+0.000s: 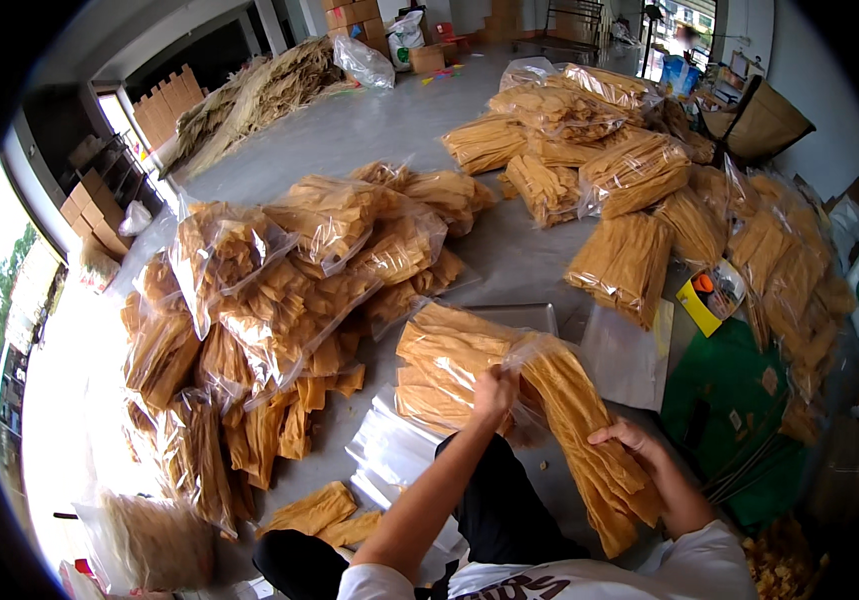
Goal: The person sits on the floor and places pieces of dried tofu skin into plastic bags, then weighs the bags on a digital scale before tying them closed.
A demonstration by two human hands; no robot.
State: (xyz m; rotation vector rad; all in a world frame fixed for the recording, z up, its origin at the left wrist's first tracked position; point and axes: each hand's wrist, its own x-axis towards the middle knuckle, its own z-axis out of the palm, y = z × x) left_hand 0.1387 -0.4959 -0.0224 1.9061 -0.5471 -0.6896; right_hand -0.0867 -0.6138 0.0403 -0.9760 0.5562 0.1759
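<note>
Head view: left hand (494,393) was clenched, apparently on clear plastic (526,349); right hand (633,438) grasped the right edge of a tan bundle (581,415) of strips, which slanted before the person, far end at the plastic. Judged best handling: support the bundle's sagging near end from below, keep strips parallel, and hold the plastic without tearing it. Work sat low over a grey floor (349,140). Left heap (314,275) and far-right heap (639,170) held bagged bundles; green sheet (699,385) lay right, cardboard boxes (355,14) stood far off.
</note>
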